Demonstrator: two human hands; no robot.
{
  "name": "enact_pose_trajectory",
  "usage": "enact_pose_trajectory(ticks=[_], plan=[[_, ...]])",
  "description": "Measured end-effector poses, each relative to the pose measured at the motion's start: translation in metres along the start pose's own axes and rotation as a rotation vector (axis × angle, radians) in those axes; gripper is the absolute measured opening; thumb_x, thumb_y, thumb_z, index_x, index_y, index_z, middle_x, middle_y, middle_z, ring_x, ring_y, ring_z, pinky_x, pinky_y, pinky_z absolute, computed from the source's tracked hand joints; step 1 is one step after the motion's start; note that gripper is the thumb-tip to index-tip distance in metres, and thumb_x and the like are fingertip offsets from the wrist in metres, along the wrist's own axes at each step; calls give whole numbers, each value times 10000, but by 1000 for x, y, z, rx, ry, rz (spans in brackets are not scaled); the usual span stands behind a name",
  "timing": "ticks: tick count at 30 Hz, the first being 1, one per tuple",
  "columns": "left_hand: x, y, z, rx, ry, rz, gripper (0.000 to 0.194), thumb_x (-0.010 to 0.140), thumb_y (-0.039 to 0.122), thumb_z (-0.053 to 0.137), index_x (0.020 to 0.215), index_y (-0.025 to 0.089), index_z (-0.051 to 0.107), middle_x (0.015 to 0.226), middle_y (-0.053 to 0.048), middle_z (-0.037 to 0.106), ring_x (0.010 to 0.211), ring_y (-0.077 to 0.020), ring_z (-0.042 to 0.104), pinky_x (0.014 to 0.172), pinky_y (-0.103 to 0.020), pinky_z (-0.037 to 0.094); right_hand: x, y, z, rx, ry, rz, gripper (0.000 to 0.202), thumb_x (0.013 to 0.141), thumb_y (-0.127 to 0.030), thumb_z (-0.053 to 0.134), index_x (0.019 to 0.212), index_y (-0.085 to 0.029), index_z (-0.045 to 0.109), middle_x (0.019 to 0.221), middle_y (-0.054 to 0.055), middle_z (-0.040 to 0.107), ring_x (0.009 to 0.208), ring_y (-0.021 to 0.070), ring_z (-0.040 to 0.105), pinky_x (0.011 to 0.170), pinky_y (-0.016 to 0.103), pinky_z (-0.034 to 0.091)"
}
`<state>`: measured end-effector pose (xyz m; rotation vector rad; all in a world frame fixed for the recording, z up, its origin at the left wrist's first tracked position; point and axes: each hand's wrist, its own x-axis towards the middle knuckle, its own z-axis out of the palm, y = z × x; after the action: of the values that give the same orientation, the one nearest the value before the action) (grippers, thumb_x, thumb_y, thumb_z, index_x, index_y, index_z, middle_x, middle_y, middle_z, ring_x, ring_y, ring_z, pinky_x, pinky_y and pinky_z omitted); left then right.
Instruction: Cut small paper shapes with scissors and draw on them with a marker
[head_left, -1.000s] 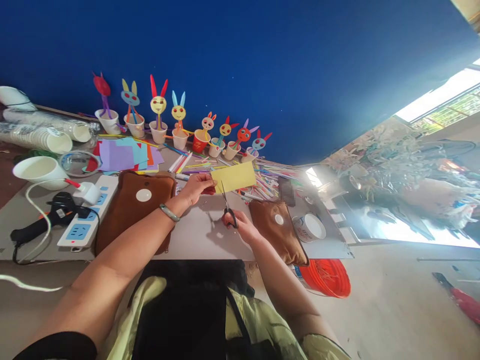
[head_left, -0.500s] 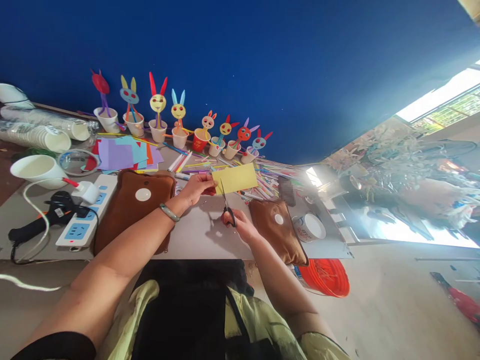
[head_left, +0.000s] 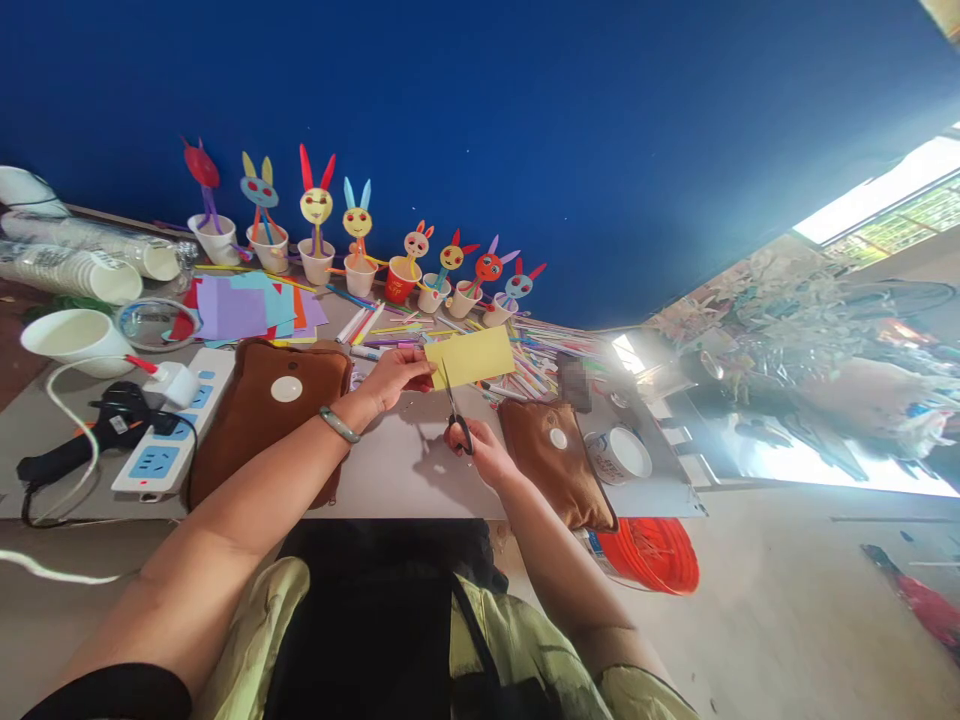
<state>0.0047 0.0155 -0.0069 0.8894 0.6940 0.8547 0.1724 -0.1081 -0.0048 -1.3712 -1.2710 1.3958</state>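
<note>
The paper (head_left: pixel 480 355), a yellow sheet, is held up above the table (head_left: pixel 405 480), out in front of the person. The left hand (head_left: pixel 401 375) pinches its left end between thumb and fingers; a bit of red shows by those fingertips, too small to make out. The right hand (head_left: pixel 484 452), on the near side of the paper, is closed round the handles of the scissors (head_left: pixel 453 412). The hands are apart, with the blades between them, reaching up over the near edge of the paper close to its left end.

As for progress, the cutting looks barely started: the part of the paper right of the blades appears whole, and no loose yellow piece shows beside it. Whether the blades have bitten through cannot be told. Most of the paper seems left uncut.

Beyond the paper, eight long-eared figures (head_left: pixel 316 205) stand in cups (head_left: pixel 316 262) and look finished, or nearly so. A spread of sticks (head_left: pixel 540 345) lies behind and right of the paper; coloured sheets (head_left: pixel 232 308) lie well to its left. Nearer than the paper, one brown pad (head_left: pixel 255 430) lies to its left and another brown pad (head_left: pixel 540 450) to its right, by the right hand.
</note>
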Motion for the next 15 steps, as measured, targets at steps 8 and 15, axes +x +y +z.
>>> enact_pose_trajectory(ticks=[8, 15], plan=[[0, 0, 0, -9, 0, -12, 405, 512, 374, 894, 634, 151, 579, 609, -7, 629, 526, -110, 595, 554, -258, 514, -1, 1, -3, -50, -25, -15, 402, 801, -500, 654, 572, -192, 534, 599, -14, 505, 595, 117, 399, 583, 274, 285], [0, -1, -1, -6, -7, -12, 373, 540, 365, 872, 641, 150, 585, 616, -13, 635, 525, -109, 593, 558, -258, 508, -1, 2, -2, -42, -14, 1, 405, 793, -506, 652, 572, -192, 523, 586, -19, 484, 586, 112, 377, 577, 276, 268]])
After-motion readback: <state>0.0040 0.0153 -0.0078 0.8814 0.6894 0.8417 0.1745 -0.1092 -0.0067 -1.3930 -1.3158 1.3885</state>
